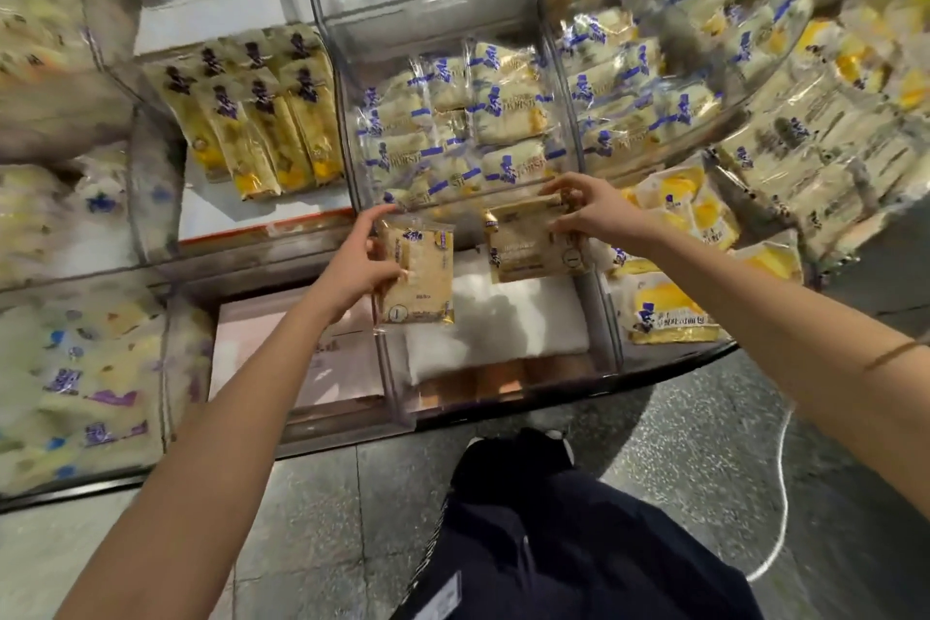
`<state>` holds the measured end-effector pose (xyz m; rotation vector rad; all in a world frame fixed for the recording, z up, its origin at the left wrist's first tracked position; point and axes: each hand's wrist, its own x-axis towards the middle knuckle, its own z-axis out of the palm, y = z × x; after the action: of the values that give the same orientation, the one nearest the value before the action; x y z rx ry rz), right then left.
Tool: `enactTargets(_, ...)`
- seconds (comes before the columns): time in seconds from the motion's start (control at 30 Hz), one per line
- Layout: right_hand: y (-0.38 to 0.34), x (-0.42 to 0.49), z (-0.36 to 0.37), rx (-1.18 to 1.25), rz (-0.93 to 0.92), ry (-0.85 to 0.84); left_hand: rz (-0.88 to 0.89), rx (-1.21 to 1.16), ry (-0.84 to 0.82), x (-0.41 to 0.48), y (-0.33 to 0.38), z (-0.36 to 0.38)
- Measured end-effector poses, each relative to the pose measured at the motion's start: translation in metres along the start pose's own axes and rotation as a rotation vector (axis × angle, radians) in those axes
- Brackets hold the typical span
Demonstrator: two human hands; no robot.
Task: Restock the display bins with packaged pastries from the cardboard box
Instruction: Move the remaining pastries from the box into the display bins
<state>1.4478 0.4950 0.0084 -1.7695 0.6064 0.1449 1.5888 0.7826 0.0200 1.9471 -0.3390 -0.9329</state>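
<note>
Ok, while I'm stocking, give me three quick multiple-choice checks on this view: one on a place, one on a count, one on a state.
1. Where is the tan flat plastic pastry pack that the left hand holds?
A. Over the clear plastic bin with the white floor
B. Lying on the ground
C. Inside a cardboard box

2. How many tan packs are held in all?
A. One
B. Two
C. Four

3. What state is the right hand in?
A. Open and empty
B. A closed fist holding nothing
C. Pinching a second tan flat pack

Answers:
1 A: the pack hangs above the bin's white floor.
2 B: there is one pack in each hand.
3 C: fingers and thumb grip the pack's top edge.
</note>
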Motion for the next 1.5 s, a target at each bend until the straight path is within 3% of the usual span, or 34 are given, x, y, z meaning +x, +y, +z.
enactTargets(0.13, 0.008, 0.007, -0.002, 0.005, 0.011, -0.025, 0.023, 0.105, 0.153, 0.004, -0.014, 0.016)
enactTargets(0.3, 0.014, 0.019, 0.009, -0.069, -0.042, -0.032, 0.060, 0.052, 0.386, -0.003, -0.029, 0.026)
enactTargets(0.43, 0.020, 0.030, 0.018, -0.138, -0.090, 0.027, 0.125, -0.135, 0.562, -0.009, -0.036, 0.048)
enactTargets(0.57, 0.026, 0.032, 0.024, -0.243, -0.140, 0.048, 0.136, -0.399, 0.636, -0.009, -0.043, 0.062)
enactTargets(0.63, 0.029, 0.034, 0.025, -0.428, -0.183, 0.041, 0.108, -0.428, 0.627, -0.006, -0.048, 0.067)
enactTargets(0.77, 0.033, 0.039, 0.025, -0.800, -0.253, 0.062, 0.062, -0.224, 0.441, 0.001, -0.056, 0.072)
enactTargets(1.03, 0.058, 0.032, 0.037, -1.176, -0.372, -0.064, -0.081, 0.115, 0.210, 0.018, -0.052, 0.046)
enactTargets(1.2, 0.077, 0.026, 0.044, -1.471, -0.349, -0.183, -0.238, 0.171, -0.132, 0.024, -0.042, 0.050)
enactTargets(1.27, 0.077, 0.027, 0.046, -1.502, -0.343, -0.190, -0.230, 0.176, -0.071, 0.026, -0.042, 0.055)
enactTargets(1.5, 0.079, 0.026, 0.052, -1.604, -0.290, -0.185, -0.095, -0.054, 0.366, 0.014, -0.061, 0.068)
